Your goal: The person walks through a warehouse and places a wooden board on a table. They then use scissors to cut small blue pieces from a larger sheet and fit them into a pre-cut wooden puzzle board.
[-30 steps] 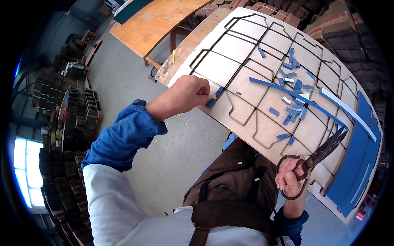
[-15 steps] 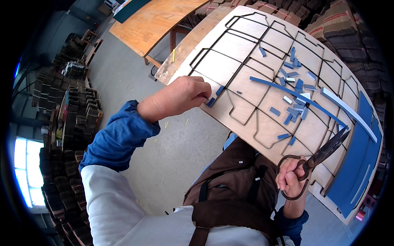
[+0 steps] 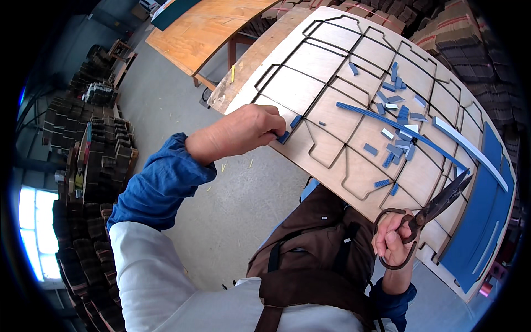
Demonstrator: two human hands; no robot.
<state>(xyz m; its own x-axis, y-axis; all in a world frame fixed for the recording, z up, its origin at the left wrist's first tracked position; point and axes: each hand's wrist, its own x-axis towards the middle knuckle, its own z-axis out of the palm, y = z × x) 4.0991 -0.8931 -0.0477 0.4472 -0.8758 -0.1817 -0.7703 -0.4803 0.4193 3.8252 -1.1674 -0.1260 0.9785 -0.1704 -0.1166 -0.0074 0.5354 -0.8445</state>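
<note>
Concrete floor (image 3: 243,188) below the left hand (image 3: 261,126), with flat cardboard stacks (image 3: 83,249) well off to its left. Just ahead of it, worn wooden desk (image 3: 225,93) under a plywood die board (image 3: 300,88) set with black rules. Left hand: fingers bunched narrow, touching the near foam block (image 3: 283,139), blue, at the board's edge; cannot tell whether pinching or only pressing. To its right, second foam block (image 3: 296,121). Right hand (image 3: 394,240): closed round the handles of dark, worn scissors (image 3: 434,209), blades directed up and to its right. Ahead of the right hand, loose foam blocks (image 3: 370,150) scattered across the board, plus long blue strip (image 3: 381,118). To its right, blue foam sheet (image 3: 470,238).

Progress, judged from present layout: partial. Cut short: many blocks. Set near rules beside the left hand: apparently two. Apparently outstanding: scattered blocks, uncut strip and sheet, most rules without foam alongside.
</note>
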